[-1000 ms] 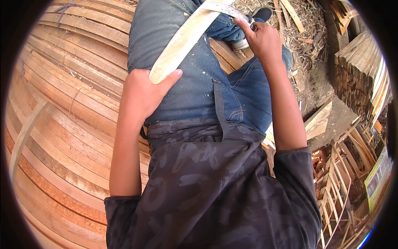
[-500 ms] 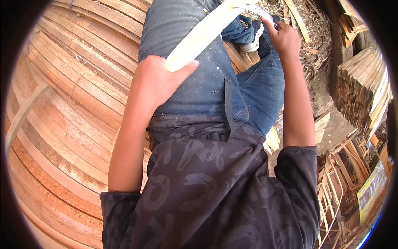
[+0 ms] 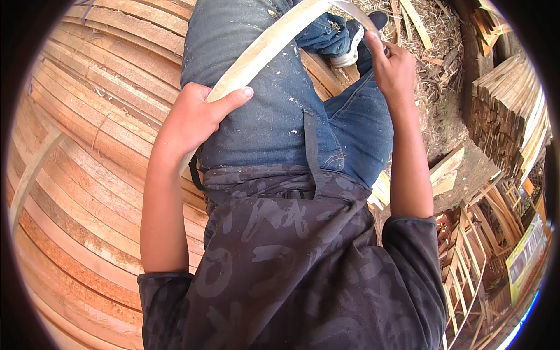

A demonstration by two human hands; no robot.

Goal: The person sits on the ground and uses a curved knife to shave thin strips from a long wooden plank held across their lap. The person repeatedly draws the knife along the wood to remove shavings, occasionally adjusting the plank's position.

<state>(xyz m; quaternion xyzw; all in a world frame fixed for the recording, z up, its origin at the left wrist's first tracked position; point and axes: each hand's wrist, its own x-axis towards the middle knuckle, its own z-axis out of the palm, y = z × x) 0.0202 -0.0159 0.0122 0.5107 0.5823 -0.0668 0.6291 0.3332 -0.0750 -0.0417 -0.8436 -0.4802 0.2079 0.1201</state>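
A long, pale wooden strip (image 3: 262,52) slants over my thigh up to the top edge of the view. My left hand (image 3: 189,122) is closed around its lower part, with the thumb lying along it. The strip's lower end passes behind my left wrist. At upper right, my right hand (image 3: 395,70) is closed on a knife, thumb pressed forward towards the blade. The grey metal knife blade (image 3: 357,13) reaches left to the far part of the strip, where they meet. The knife's handle is mostly hidden in my fist.
Long sawn boards (image 3: 87,175) lie stacked along my left. Wood shavings (image 3: 437,76) and loose offcuts (image 3: 448,169) cover the ground at right. A pile of cut wood (image 3: 507,105) stands farther right, near thin wooden frames (image 3: 466,256). My shoe (image 3: 353,49) shows beyond the knees.
The strip has shifted left and turned, showing a narrower face. My left hand has moved left and slightly down with it. My right hand with the knife has moved slightly left.
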